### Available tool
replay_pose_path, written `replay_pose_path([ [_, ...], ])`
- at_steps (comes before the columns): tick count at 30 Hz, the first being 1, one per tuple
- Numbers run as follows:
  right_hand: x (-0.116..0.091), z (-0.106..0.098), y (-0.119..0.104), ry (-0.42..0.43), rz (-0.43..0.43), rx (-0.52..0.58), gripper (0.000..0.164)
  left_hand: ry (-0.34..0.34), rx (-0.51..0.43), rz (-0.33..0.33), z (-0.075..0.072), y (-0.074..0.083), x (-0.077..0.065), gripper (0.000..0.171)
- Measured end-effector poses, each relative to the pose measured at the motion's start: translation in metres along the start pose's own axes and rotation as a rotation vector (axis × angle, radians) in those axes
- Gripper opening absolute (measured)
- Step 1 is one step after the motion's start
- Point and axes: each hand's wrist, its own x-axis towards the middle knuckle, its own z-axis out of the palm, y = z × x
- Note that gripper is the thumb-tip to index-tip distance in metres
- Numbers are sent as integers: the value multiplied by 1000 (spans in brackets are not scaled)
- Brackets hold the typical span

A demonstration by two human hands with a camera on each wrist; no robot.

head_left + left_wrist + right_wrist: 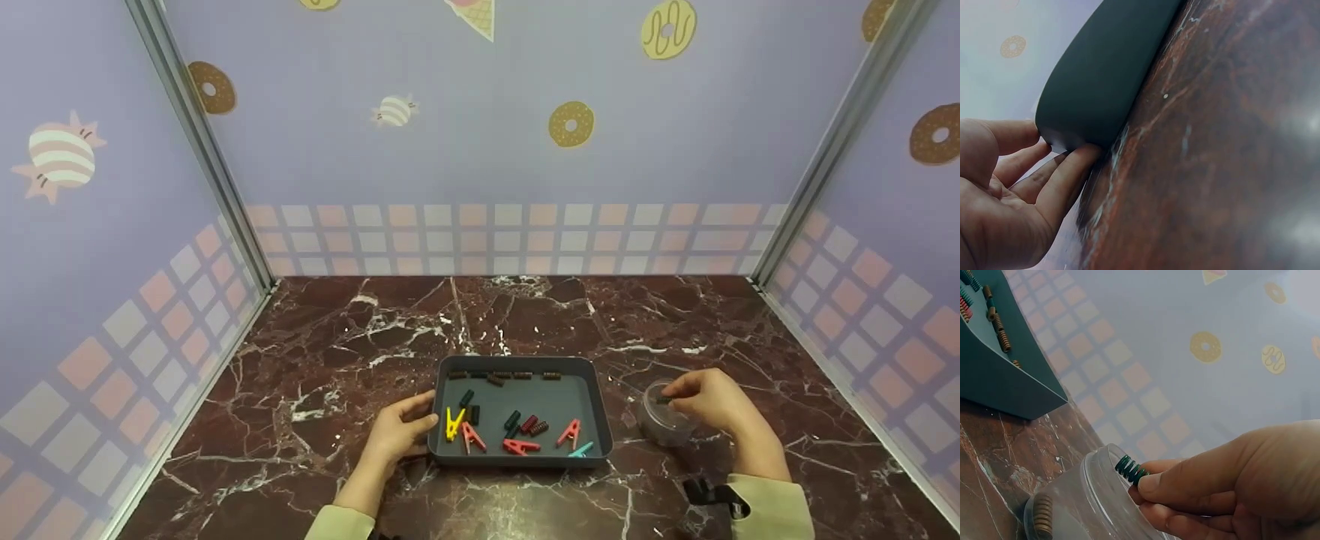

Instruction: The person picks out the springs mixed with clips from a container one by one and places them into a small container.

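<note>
My right hand [716, 405] pinches a green coil spring [1131, 469] between thumb and fingertips. The spring is at the rim of a clear plastic jar [1095, 495], where a brownish spring [1043, 517] shows through the wall. To the left, a dark grey-green tray [517, 460] lies on the table. My left hand [397, 427] holds the tray's left side, its thumb at the rim and the fingers along the outer wall, as the left wrist view shows. Inside the tray are several brown springs [502, 375], green springs [466, 398] and a dark red spring [529, 423].
Red spring clips [521, 446], a yellow clip [454, 424] and a light blue clip [581, 450] lie in the tray's near part. The dark red marbled tabletop [375, 322] meets patterned lilac panels [480, 150] at the back and sides.
</note>
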Motion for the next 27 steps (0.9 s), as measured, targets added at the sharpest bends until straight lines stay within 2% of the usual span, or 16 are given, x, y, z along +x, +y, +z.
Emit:
replay_pose_path([
  [8,0,1,-3,-5,15,-14,18,10,16,-4,1,0,1,49],
  [15,-1,1,-7,24,9,9,18,10,11,-7,0,0,1,49],
  [27,1,7,-19,94,-19,66,28,3,16,-6,0,0,1,49],
])
